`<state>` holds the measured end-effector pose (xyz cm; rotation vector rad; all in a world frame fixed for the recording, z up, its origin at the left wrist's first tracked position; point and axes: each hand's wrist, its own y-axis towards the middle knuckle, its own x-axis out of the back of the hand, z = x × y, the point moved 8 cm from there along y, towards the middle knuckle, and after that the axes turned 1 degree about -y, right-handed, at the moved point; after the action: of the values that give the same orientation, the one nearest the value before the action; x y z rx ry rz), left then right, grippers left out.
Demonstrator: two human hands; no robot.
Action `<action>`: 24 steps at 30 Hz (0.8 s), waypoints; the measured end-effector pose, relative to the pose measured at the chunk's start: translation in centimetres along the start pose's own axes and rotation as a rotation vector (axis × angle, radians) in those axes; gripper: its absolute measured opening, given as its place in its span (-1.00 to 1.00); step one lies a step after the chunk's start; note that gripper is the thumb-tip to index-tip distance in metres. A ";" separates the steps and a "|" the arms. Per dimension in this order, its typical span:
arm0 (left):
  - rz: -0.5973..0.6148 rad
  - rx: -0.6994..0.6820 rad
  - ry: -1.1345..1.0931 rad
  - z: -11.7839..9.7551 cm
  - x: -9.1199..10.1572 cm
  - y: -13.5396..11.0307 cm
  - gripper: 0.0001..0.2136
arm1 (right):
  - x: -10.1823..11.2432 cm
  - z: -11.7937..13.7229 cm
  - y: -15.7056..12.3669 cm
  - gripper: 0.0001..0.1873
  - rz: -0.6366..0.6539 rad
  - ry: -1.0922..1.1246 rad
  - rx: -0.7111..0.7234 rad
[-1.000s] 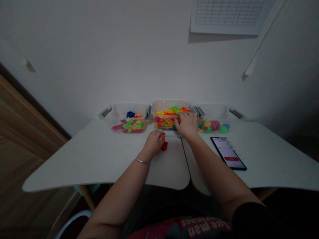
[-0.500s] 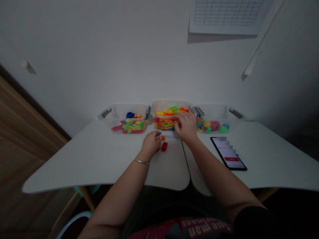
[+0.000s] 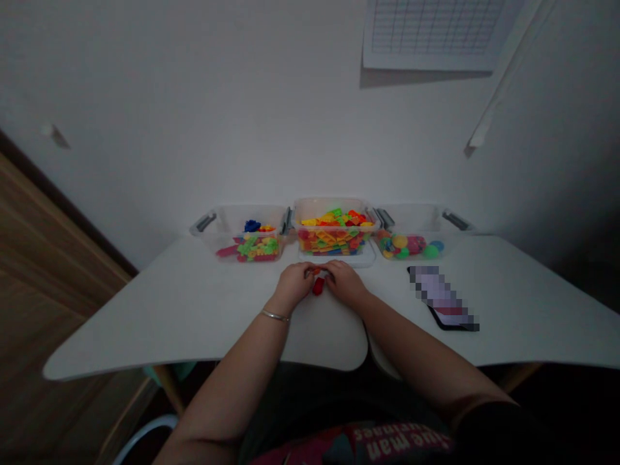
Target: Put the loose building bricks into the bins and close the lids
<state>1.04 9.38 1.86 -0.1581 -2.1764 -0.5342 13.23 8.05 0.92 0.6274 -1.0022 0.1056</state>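
Note:
My left hand (image 3: pixel 294 284) and my right hand (image 3: pixel 345 283) meet above the table with curled fingers. An orange toy block (image 3: pixel 316 270) shows between the fingertips, its left end in my left hand's pinch. My right fingers are closed against its other side; whether they hold a separate piece is hidden. Just below, a red block (image 3: pixel 318 286) lies on the table between the two hands. Beyond them stands the middle clear bin (image 3: pixel 334 240), heaped with yellow, orange, green and red plastic pieces.
A white lid (image 3: pixel 361 259) lies under the front of the middle bin. The left bin (image 3: pixel 213 242) holds colored pieces, and the right bin (image 3: pixel 438 232) holds balls and other toys. A phone (image 3: pixel 443 300) lies at right. A seam divides the tabletop (image 3: pixel 194 310) near the middle.
My right hand has come back from the middle bin toward me and joined my left hand at the orange block. My left hand has barely moved.

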 end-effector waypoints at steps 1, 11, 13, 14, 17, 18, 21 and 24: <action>0.004 -0.011 -0.006 -0.1 -0.1 0.0 -0.73 | 0.0 -0.2 0.0 -0.57 -0.007 0.016 -0.011; 0.114 -0.188 -0.059 -2.1 -0.8 -0.2 -0.70 | -0.1 -1.2 0.0 -0.66 -0.037 0.057 -0.047; 0.130 -0.196 -0.061 -2.4 -0.9 -0.3 -0.71 | -0.2 -1.4 0.1 -0.72 -0.038 0.068 -0.053; 0.138 -0.201 -0.065 -2.5 -0.9 -0.4 -0.71 | -0.2 -1.5 0.1 -0.74 -0.040 0.075 -0.057; 0.158 -0.228 -0.097 -2.8 -0.9 -0.4 -0.73 | 0.1 -1.6 0.1 -0.79 -0.062 0.101 -0.067; 0.155 -0.231 -0.110 -2.9 -0.9 -0.4 -0.73 | 0.2 -1.6 0.0 -0.79 -0.071 0.117 -0.065; 0.106 -0.232 -0.130 -2.9 -0.4 -0.3 -0.73 | 1.1 -1.3 -0.1 -0.77 -0.115 0.159 -0.059; 0.011 -0.209 -0.161 -2.8 0.4 -0.2 -0.75 | 2.8 -1.0 -0.2 -0.77 -0.217 0.144 -0.061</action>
<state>2.71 7.94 3.59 -0.3360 -2.2701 -0.7657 15.59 7.84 2.72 0.6595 -0.7907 -0.0706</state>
